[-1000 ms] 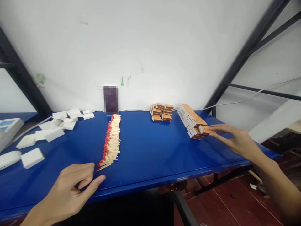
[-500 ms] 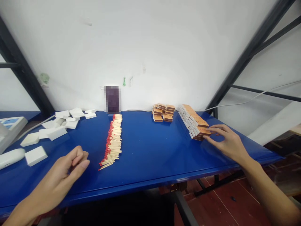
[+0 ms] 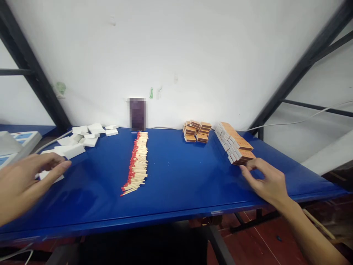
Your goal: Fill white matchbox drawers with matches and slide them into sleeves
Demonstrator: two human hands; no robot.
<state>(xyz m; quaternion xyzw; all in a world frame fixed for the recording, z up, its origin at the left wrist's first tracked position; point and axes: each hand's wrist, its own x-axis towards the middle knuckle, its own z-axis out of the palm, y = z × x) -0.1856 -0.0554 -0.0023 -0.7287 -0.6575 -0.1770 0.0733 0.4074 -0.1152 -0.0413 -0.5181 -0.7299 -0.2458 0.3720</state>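
Note:
My left hand is at the left, over a white box that it partly covers. Its fingers are curled, with a gap to the thumb, and nothing shows in them. My right hand is at the near end of a long stack of matchboxes, orange on top with pale sides. Its thumb and forefinger are slightly apart by the lowest boxes; whether they touch is unclear. Between the hands, a row of red-headed matches runs from front to back across the blue table.
A smaller pile of matchboxes stands near the wall. Several white boxes lie heaped at the back left, beside a white and blue case. A blurred dark rectangle stands against the wall. A cable runs along the right.
My left hand has moved left, from beside the matches to the white box, and its fingers have loosened. My right hand has drawn slightly back toward the table's front. The view has shifted a little.

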